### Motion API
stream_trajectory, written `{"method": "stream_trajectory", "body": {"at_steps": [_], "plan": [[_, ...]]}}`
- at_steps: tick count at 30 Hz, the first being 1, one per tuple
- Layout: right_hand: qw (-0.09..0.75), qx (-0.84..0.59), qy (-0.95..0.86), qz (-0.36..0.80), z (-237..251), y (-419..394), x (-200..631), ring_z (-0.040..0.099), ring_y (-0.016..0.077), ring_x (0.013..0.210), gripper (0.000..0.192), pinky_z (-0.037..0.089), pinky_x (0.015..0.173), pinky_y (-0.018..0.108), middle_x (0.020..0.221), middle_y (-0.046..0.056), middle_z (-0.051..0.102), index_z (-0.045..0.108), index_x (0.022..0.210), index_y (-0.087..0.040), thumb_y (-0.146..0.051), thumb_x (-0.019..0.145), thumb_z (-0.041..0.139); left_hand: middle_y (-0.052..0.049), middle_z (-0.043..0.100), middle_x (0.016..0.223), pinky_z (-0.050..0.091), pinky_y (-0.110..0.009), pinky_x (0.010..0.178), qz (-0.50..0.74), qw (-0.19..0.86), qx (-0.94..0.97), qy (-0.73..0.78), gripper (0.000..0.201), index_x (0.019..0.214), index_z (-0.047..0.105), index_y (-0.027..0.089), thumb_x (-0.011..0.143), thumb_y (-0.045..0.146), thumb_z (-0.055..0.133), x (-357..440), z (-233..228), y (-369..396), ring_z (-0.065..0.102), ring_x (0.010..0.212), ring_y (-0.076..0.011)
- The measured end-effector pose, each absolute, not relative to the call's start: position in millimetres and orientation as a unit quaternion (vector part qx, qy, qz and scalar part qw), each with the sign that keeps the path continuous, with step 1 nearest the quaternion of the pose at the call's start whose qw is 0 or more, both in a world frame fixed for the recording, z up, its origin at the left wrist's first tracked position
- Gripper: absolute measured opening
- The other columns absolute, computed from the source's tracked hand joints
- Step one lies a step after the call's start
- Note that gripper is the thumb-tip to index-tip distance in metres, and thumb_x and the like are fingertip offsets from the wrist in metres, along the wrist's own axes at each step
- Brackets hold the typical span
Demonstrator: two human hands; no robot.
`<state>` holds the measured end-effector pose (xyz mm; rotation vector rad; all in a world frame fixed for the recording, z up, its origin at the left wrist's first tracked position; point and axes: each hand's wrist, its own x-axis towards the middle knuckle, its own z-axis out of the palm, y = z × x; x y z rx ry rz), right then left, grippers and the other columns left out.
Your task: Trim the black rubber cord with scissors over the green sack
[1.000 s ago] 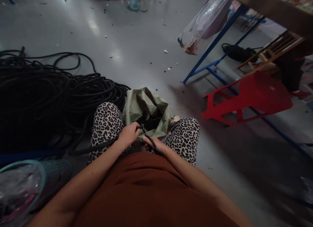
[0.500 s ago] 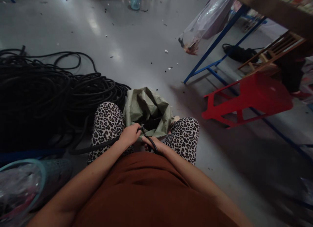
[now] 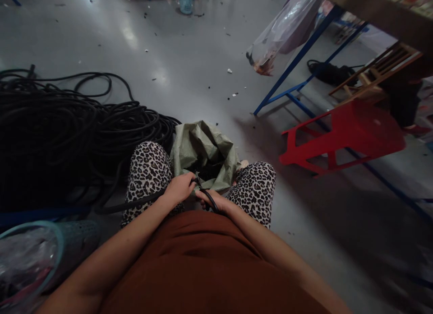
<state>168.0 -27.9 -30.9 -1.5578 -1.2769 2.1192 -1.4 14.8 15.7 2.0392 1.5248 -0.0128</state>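
My left hand (image 3: 180,186) is closed around a black rubber hose or cord (image 3: 142,200), its end poking out past my fingers over the sack. In my right hand (image 3: 214,200) is a pair of scissors (image 3: 212,199) with black handles, its blades beside the cord's end. Whether the blades touch the cord I cannot tell. Between my knees an olive woven sack (image 3: 225,145) stands with its mouth open, dark pieces (image 3: 209,170) inside it. The held cord runs left over my thigh towards a large heap of black cord (image 3: 125,124) on the floor.
A teal basket (image 3: 61,246) filled with clear plastic stands at lower left. To the right are a red plastic stool (image 3: 365,129), a blue-legged table (image 3: 287,66) with a hanging plastic bag (image 3: 280,30), and part of another person (image 3: 406,102). Small scraps dot the grey floor.
Both hands stay nearly in place. The scissor blades at the cord's end look slightly shifted; little else differs.
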Motion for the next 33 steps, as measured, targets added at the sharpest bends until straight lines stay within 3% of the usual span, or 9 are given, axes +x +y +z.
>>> {"method": "stream_trajectory", "body": {"at_steps": [12,18,26,33], "plan": [[0.125,-0.593,-0.397,0.689,-31,-31,163,0.045,0.0091,0.039,0.048,0.037,0.039,0.021,0.049,-0.001,0.048,0.054,0.069,-0.013,-0.059,0.083,0.054,-0.011,0.066,0.103,0.045,-0.031,0.082,-0.058,0.218,0.800,0.556,0.025,0.107,0.060,0.019,0.089,0.020,0.042,4,22,10,0.061,0.096,-0.0215],[0.146,-0.585,-0.376,0.703,-39,-31,164,0.047,0.0102,0.040,0.050,0.038,0.040,0.022,0.051,-0.001,0.048,0.053,0.070,-0.014,-0.062,0.082,0.052,-0.013,0.064,0.102,0.045,-0.034,0.078,-0.063,0.175,0.816,0.547,0.035,0.119,0.055,0.019,0.089,0.014,0.038,3,27,6,0.060,0.093,-0.0243],[0.156,-0.545,-0.440,0.696,-54,-31,170,0.049,0.0106,0.051,0.051,0.041,0.049,0.021,0.059,0.002,0.054,0.055,0.073,-0.013,-0.063,0.083,0.050,-0.008,0.064,0.106,0.046,-0.030,0.079,-0.035,0.195,0.832,0.518,0.035,0.117,0.056,0.023,0.089,0.015,0.037,1,25,9,0.060,0.095,-0.0209],[0.143,-0.563,-0.397,0.710,-44,-32,168,0.047,0.0095,0.045,0.048,0.039,0.045,0.021,0.053,-0.001,0.049,0.051,0.070,-0.014,-0.060,0.084,0.051,-0.006,0.064,0.106,0.046,-0.028,0.082,-0.028,0.220,0.831,0.510,0.035,0.118,0.056,0.025,0.090,0.016,0.038,-2,21,10,0.060,0.095,-0.0180]]}}
